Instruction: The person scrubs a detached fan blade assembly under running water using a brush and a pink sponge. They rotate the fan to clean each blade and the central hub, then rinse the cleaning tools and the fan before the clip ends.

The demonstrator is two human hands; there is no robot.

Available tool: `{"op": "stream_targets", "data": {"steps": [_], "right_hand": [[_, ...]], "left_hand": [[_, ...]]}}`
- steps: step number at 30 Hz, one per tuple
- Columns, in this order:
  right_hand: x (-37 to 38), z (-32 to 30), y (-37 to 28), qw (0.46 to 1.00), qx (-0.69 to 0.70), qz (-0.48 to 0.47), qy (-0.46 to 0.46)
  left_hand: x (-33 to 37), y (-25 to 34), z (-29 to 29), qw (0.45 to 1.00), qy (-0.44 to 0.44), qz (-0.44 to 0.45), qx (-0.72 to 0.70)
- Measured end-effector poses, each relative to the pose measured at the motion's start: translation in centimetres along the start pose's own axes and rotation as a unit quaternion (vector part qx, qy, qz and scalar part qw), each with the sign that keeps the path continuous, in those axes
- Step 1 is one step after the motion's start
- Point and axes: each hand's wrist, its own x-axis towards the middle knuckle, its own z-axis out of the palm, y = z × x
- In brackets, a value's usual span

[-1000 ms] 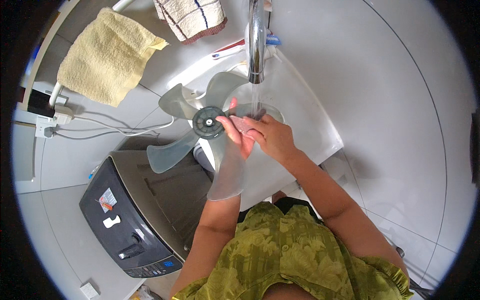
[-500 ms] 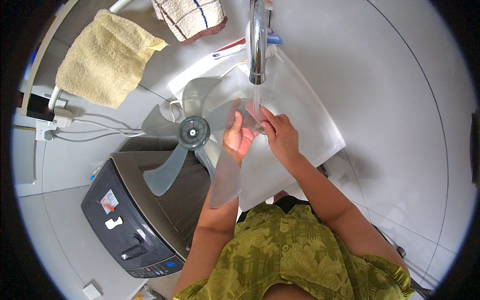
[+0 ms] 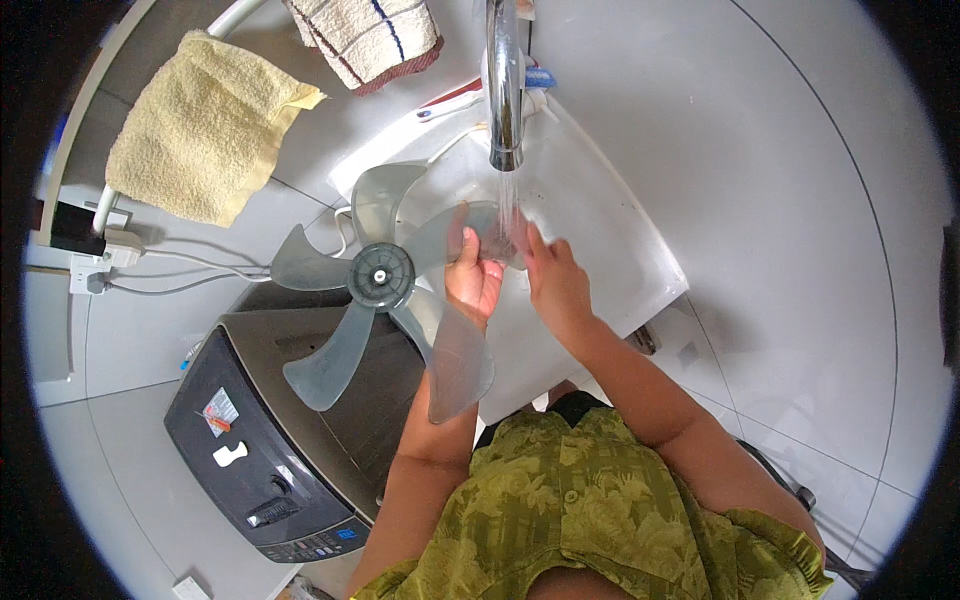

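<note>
A translucent grey fan blade (image 3: 381, 277) with several vanes and a dark round hub is held over the white sink (image 3: 632, 235). My left hand (image 3: 474, 285) grips one vane, its thumb on the upper face and the other fingers partly seen through the plastic. At the outer end of that same vane, my right hand (image 3: 560, 290) has its fingers closed on the edge; the fingertips are partly hidden. Water (image 3: 507, 192) runs from the chrome faucet (image 3: 505, 95) onto the vane between my hands. Another vane overlaps my left forearm.
A dark top-loading washing machine (image 3: 270, 430) stands left of the sink, partly under the fan blade. A yellow towel (image 3: 205, 130) and a checked towel (image 3: 370, 40) hang at the back. Toothbrushes (image 3: 450, 106) lie on the sink's back rim. Cords run from a wall socket (image 3: 88, 270).
My right hand has shifted slightly left and down along the vane's end. The fan blade's hub sits a little farther left and lower in the picture. Water still runs.
</note>
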Motion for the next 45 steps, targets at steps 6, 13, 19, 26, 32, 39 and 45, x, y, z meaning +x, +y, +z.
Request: {"op": "stream_targets", "data": {"steps": [6,13,19,26,32,39,45], "right_hand": [[0.1,-0.7,-0.1,1.0,0.001,0.012,0.007],[-2.8,0.2,0.3,0.998,0.032,0.038,-0.028],[2.6,-0.9,-0.6,0.998,0.015,0.053,0.008],[-4.3,0.1,0.6,0.998,0.018,0.036,-0.048],[2.1,-0.7,0.4,0.997,0.019,0.07,0.015],[-5.2,-1.0,0.0,0.998,0.05,0.021,-0.037],[1.9,-1.4,0.1,0.998,0.0,0.07,0.009]], "left_hand": [[-1.1,-1.6,-0.3,1.0,0.018,-0.015,0.008],[0.0,-0.5,-2.7,0.999,0.04,-0.033,-0.016],[-0.5,-2.3,-0.7,0.999,0.01,-0.046,-0.006],[-0.2,-0.3,-2.2,0.998,0.02,-0.067,0.008],[-1.1,-2.0,0.3,0.999,0.006,-0.04,0.003],[-0.4,-1.1,-2.2,0.997,0.015,-0.074,0.006],[-1.3,-2.2,0.4,0.998,0.01,-0.054,0.015]]}}
